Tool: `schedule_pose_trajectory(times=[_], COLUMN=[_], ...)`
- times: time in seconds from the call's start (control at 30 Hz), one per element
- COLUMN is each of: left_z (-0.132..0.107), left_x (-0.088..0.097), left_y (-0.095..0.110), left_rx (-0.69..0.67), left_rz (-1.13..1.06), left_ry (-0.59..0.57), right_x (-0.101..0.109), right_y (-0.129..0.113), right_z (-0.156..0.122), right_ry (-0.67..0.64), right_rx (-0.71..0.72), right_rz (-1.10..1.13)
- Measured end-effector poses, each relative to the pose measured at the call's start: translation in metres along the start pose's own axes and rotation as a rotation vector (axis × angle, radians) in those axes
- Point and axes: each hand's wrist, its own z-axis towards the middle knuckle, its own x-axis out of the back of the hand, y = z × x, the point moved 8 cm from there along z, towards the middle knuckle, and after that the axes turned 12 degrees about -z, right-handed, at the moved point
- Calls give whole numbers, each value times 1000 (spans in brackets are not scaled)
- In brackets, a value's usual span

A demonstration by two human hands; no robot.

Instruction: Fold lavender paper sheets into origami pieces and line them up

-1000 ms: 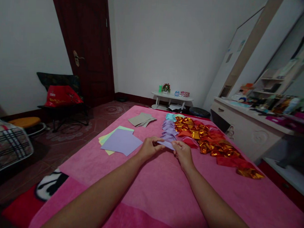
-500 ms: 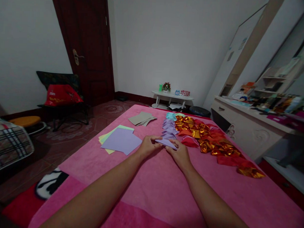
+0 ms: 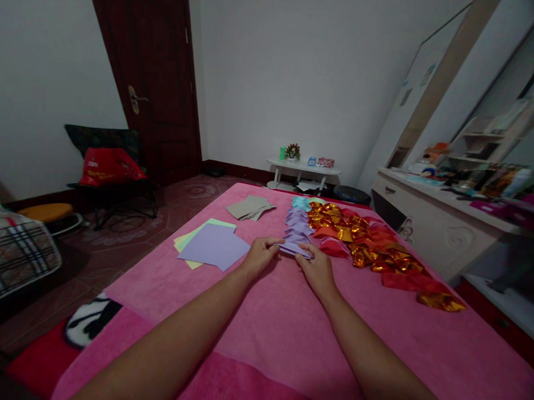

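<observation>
Between my two hands is a small folded piece of purple paper [image 3: 295,249], held just above the pink cloth. My left hand [image 3: 261,256] pinches its left end, and my right hand [image 3: 317,268] grips its right end with the thumb underneath. Right behind it runs a row of folded purple paper pieces [image 3: 298,222], with light blue ones [image 3: 301,203] at the far end. To the left of my left hand lie flat purple sheets [image 3: 215,245] over green and yellow sheets [image 3: 194,266].
A pink cloth [image 3: 266,340] covers the table. Grey sheets [image 3: 249,207] lie at its far left. Shiny gold and red folded papers [image 3: 375,241] spread over the right side. A dresser [image 3: 442,212] stands to the right, a chair with a red bag [image 3: 110,166] to the left.
My left fingers have shifted slightly along the folded purple paper's left end, so more of that end shows. My right hand stays nearly in place. The other papers have not moved.
</observation>
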Motion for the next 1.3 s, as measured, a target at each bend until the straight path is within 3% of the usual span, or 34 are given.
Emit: schedule_pose_trajectory(times=[0.2,0.43,0.67,1.03,1.3], left_z=[-1,-10,-19,-25,-24], left_x=[-2,2,-8,-16,-16], left_y=[5,21,31,39,40], left_rx=[-47,-104,-88,-99,-108], left_rz=[216,647,935,1114,1174], left_ry=[-12,116,59,40,55], right_x=[2,9,10,8,5], right_y=[8,0,1,-18,-23], right_z=[0,-3,1,-7,-11], right_ry=[15,41,62,-1,-56], right_rx=[-65,-31,-25,4,20], right_rz=[-68,-184,-347,-694,-793])
